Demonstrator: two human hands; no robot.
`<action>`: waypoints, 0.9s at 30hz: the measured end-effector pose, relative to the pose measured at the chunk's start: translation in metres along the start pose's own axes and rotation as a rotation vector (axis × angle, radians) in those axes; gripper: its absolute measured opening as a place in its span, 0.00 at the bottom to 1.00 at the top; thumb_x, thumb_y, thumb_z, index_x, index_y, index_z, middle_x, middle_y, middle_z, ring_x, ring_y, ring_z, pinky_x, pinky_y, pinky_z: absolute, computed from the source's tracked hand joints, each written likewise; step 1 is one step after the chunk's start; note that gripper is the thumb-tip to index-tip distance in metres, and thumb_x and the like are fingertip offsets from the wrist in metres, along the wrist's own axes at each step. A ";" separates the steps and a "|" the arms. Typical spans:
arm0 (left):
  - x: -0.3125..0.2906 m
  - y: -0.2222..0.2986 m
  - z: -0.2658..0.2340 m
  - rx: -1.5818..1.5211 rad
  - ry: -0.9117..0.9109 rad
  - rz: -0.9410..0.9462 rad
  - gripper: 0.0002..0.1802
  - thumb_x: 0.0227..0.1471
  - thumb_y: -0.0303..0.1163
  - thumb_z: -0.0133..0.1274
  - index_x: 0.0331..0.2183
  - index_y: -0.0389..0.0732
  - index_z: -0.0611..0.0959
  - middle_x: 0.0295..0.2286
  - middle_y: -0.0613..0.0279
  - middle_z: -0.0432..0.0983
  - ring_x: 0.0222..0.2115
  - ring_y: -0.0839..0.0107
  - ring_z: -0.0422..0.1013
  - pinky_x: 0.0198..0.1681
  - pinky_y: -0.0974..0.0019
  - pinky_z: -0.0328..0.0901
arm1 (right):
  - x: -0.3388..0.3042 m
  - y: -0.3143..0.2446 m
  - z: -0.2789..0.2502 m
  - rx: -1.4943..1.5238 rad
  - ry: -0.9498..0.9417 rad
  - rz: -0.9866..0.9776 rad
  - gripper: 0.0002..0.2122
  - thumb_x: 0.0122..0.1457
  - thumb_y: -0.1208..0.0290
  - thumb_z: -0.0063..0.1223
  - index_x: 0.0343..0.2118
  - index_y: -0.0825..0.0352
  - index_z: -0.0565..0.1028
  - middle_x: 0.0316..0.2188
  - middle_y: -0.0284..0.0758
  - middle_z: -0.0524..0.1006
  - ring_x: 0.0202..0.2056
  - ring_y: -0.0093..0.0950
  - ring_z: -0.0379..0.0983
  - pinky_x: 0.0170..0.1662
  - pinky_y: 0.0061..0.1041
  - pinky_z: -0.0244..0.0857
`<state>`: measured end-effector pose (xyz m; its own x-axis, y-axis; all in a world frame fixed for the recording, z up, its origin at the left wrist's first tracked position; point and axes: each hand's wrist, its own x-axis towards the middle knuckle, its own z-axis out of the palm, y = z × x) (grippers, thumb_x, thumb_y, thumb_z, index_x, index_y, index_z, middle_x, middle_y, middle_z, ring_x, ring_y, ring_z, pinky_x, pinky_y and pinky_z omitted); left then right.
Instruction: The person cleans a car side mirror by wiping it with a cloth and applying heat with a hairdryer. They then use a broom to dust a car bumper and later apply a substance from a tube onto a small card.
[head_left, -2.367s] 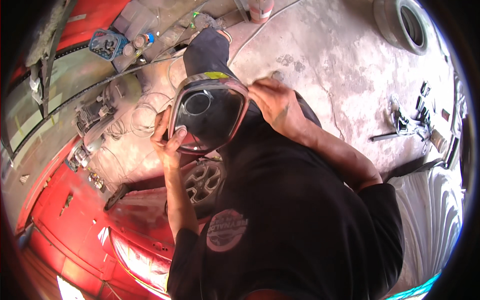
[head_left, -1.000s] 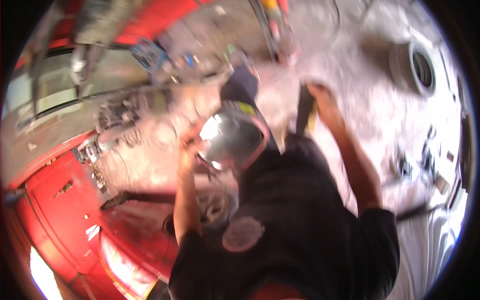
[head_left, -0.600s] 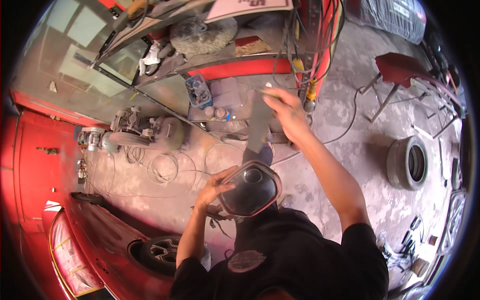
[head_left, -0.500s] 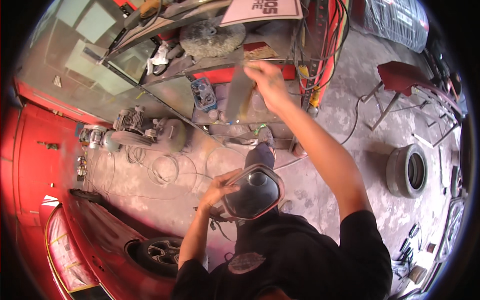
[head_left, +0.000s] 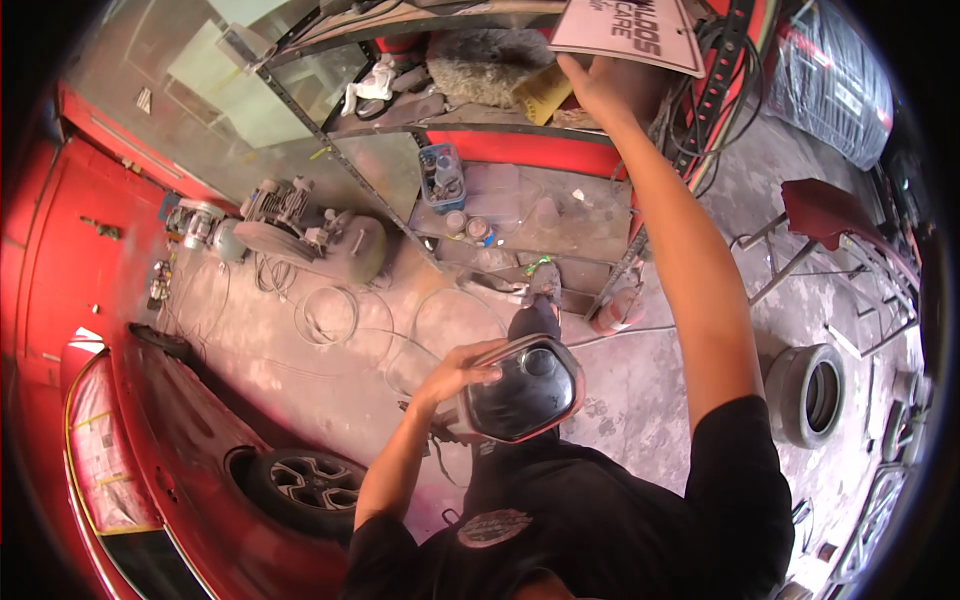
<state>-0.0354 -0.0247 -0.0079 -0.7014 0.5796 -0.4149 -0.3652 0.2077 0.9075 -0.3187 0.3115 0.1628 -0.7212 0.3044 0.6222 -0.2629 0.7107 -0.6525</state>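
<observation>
My left hand [head_left: 460, 375] grips a car side mirror [head_left: 522, 392] by its left edge, in front of my body. It has a dark, shiny face and a reddish rim, and is tilted up toward me. My right hand [head_left: 603, 92] reaches up to the shelf, just under a pink-white sign [head_left: 630, 32] with dark lettering. Its fingertips are partly hidden there, and I cannot make out what they hold. Close to its left side a yellow sheet [head_left: 543, 95] lies beside a fluffy polishing pad [head_left: 490, 68].
Below stands a blue basket [head_left: 441, 178] of small items, next to some jars. An air compressor [head_left: 310, 235] is on the floor, with hoses around it. A red car [head_left: 190, 450] is at left; a tyre [head_left: 806, 396] and a stand with a dark red panel [head_left: 835, 212] are at right.
My right hand has moved up and right, toward the sign; the thin sheet that hung below it is no longer there. The mirror stays in my left hand. The view has shifted.
</observation>
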 end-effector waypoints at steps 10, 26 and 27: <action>0.023 -0.008 -0.020 -0.041 -0.073 0.061 0.35 0.51 0.31 0.62 0.60 0.35 0.75 0.55 0.56 0.75 0.55 0.66 0.70 0.61 0.63 0.64 | -0.343 -0.007 -0.086 0.435 -0.402 0.215 0.25 0.62 0.68 0.57 0.60 0.70 0.67 0.56 0.52 0.71 0.62 0.51 0.63 0.65 0.45 0.56; 0.027 -0.006 -0.010 0.249 -0.140 0.181 0.40 0.54 0.50 0.61 0.61 0.35 0.74 0.60 0.48 0.68 0.63 0.57 0.62 0.66 0.58 0.55 | -0.379 0.034 -0.086 0.436 -0.682 0.529 0.34 0.70 0.50 0.44 0.71 0.63 0.52 0.64 0.49 0.63 0.62 0.47 0.65 0.63 0.40 0.59; 0.025 -0.007 -0.008 0.227 -0.104 0.155 0.39 0.55 0.51 0.60 0.60 0.36 0.74 0.60 0.48 0.69 0.62 0.57 0.63 0.66 0.58 0.56 | -0.385 0.040 -0.082 0.541 -0.698 0.545 0.34 0.70 0.49 0.42 0.71 0.64 0.51 0.66 0.48 0.62 0.64 0.44 0.63 0.64 0.39 0.57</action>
<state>-0.0550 -0.0178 -0.0248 -0.6671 0.6936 -0.2717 -0.1040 0.2744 0.9560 0.0007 0.2749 -0.0671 -0.9940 -0.0585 -0.0919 0.0819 0.1547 -0.9846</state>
